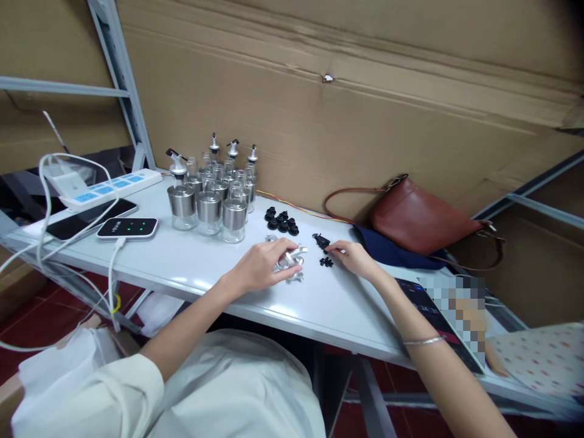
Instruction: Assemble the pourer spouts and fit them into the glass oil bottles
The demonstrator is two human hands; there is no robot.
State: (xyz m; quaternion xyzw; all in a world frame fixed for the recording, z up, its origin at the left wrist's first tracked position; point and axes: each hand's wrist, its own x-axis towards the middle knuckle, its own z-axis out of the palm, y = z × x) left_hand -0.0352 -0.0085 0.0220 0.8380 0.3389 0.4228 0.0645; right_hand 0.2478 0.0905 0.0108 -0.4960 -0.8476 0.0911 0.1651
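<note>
My left hand (264, 264) curls its fingers around a silver pourer top (288, 260), with more silver pieces lying under and beside it on the white table. To the right, my right hand (353, 257) has thumb and finger pinched at the edge of a small pile of black plastic flaps (322, 241); whether one is lifted is hidden. Just below those fingertips lies a cluster of tiny black pieces (326, 262). Several round black stoppers (281, 221) are grouped farther back, between my two hands.
Several glass bottles with steel bands (210, 210) stand at the back left, some fitted with pourers. Left of them lie a white device (128, 229), a phone (91, 219), and a power strip (112, 188) with cables. A brown bag (420, 216) and a tablet (438, 322) are at right.
</note>
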